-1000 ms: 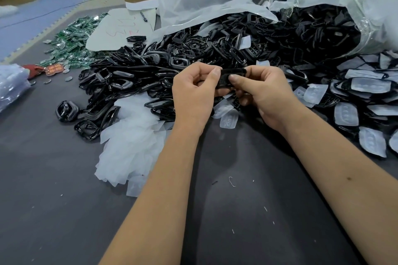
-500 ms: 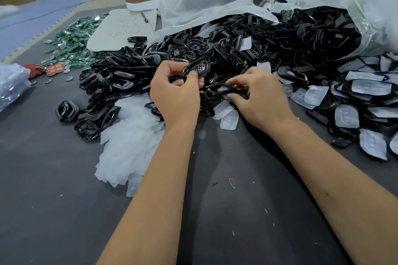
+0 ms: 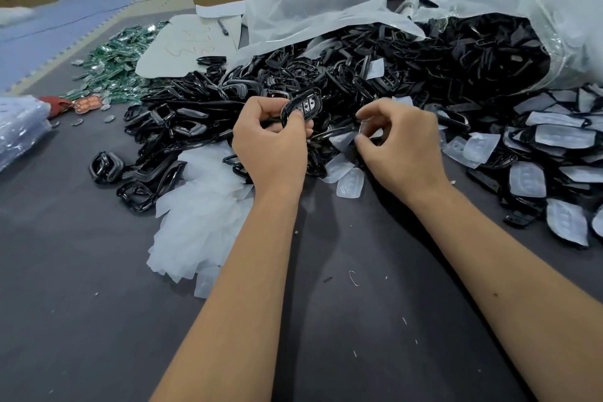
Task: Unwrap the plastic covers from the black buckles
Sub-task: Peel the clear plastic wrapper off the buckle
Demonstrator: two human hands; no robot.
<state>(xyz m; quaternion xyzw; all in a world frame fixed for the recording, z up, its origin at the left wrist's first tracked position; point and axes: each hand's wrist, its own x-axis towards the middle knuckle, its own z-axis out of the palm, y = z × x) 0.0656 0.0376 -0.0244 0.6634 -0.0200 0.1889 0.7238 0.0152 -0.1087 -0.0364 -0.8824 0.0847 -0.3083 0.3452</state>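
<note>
Left hand [image 3: 272, 143] has its grip curled tight round one black buckle [image 3: 301, 107], held up just above the heap. Right hand [image 3: 399, 143], just right of that grip, pinches narrow on something small and clear [image 3: 370, 130], prob a plastic cover, but it's blurred, can't say for sure.

Progress, judging by the desk [image 3: 98, 320]: a fair bit done. Left of and below the left grip, a mound of loose white covers [image 3: 199, 222] lies w/ bare glossy buckles [image 3: 169, 121] beside it. Plenty left though: right of the right grip, lots of buckles still wearing clear covers [image 3: 554, 140], and beyond both hands a big bag [image 3: 538, 10] spills more black parts, covered or not I can't tell. So somewhere mid-job, approx, w/ a lot of pieces to go.
</note>
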